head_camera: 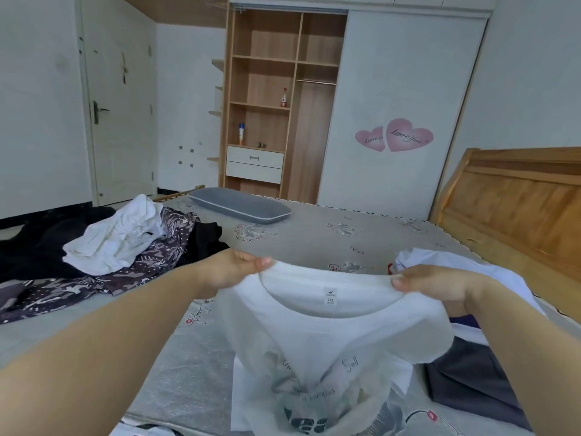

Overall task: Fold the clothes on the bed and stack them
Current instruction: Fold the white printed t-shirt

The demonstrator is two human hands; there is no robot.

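I hold a white T-shirt (pixel 330 341) up over the bed (pixel 314 234), its collar stretched between my hands and a 2XL label showing inside the neck. My left hand (pixel 232 269) pinches the collar's left side. My right hand (pixel 440 284) pinches the right side. The printed front hangs down towards me. A heap of unfolded clothes (pixel 103 247), white, patterned and black, lies on the bed's left part. At the right, a white garment (pixel 456 262) and a dark grey one (pixel 471 382) lie flat, partly behind my right arm.
A grey pillow (pixel 242 206) lies at the far side of the bed. A wooden headboard (pixel 518 199) runs along the right. An open wardrobe (pixel 276 99) with shelves and a sliding door stands behind; a white room door (pixel 116 99) is at the left.
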